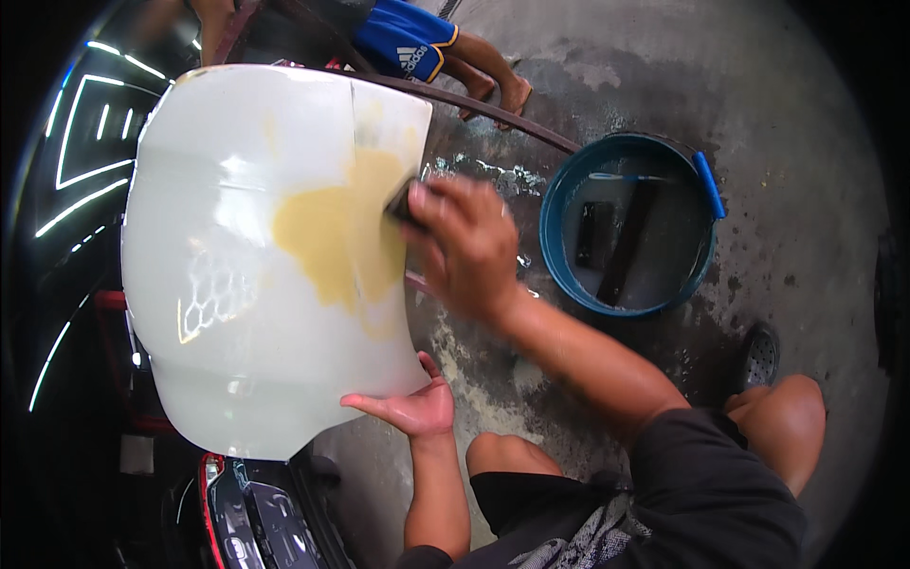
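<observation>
A white car body panel, probably a hood, lies at the left with a yellow filler patch near its right edge. My right hand is closed around a small black sanding block, which is over the right side of the yellow patch. The hand is slightly blurred. Lower down, my left hand grips the panel's near right edge; its thumb points left along the rim, and the other fingers are mostly hidden.
To the right stands a teal bucket of cloudy water with dark blocks inside. A brownish metal bar runs toward it. Another person's bare legs are at the top. A dark car part with a red edge sits below the panel.
</observation>
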A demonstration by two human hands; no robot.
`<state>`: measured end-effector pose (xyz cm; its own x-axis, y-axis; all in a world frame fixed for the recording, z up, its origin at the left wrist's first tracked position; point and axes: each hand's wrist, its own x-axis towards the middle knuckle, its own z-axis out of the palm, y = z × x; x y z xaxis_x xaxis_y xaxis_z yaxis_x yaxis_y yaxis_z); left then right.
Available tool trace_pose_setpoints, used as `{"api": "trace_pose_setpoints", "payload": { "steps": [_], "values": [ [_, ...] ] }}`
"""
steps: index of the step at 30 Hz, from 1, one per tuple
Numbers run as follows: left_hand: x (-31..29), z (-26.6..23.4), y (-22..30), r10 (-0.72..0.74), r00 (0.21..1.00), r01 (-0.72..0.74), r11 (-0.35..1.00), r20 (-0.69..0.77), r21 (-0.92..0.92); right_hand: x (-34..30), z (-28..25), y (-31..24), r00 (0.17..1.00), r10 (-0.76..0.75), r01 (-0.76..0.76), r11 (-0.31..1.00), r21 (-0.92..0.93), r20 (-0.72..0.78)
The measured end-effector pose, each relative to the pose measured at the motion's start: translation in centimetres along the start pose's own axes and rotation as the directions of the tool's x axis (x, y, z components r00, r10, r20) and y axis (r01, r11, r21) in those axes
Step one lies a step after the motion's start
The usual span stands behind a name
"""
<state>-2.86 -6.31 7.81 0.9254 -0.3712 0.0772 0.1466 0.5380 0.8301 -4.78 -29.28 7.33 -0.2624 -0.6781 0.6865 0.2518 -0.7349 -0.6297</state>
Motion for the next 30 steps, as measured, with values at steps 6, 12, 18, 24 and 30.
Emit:
{"api": "trace_pose_setpoints", "payload": {
  "steps": [6,12,18,24,30],
  "values": [
    [1.3,-1.2,-0.3,-0.031,0.998,0.033,0.999,0.058,-0.035,5.5,2.7,5.1,0.997,0.068,-0.073,0.989,-0.128,-0.048],
    [1.1,-0.5,0.1,-0.017,0.998,0.018,1.000,0.061,-0.025,2.2,1.0,0.7,0.997,-0.075,0.076,0.997,-0.024,0.029],
    [0.7,-1.3,-0.2,-0.017,0.999,0.017,1.000,0.027,-0.013,3.1,2.4,1.4,0.999,0.047,-0.048,0.997,-0.062,-0.007],
    [1.4,-1.1,-0.3,-0.025,1.000,0.024,1.000,-0.019,-0.008,6.1,3.7,2.7,0.998,-0.030,0.026,0.996,-0.083,-0.050],
    [0.7,-0.8,0.1,0.023,0.999,-0.020,0.998,-0.042,0.053,0.1,0.8,-2.4,0.994,-0.003,0.001,1.000,0.019,0.108]
  ]
}}
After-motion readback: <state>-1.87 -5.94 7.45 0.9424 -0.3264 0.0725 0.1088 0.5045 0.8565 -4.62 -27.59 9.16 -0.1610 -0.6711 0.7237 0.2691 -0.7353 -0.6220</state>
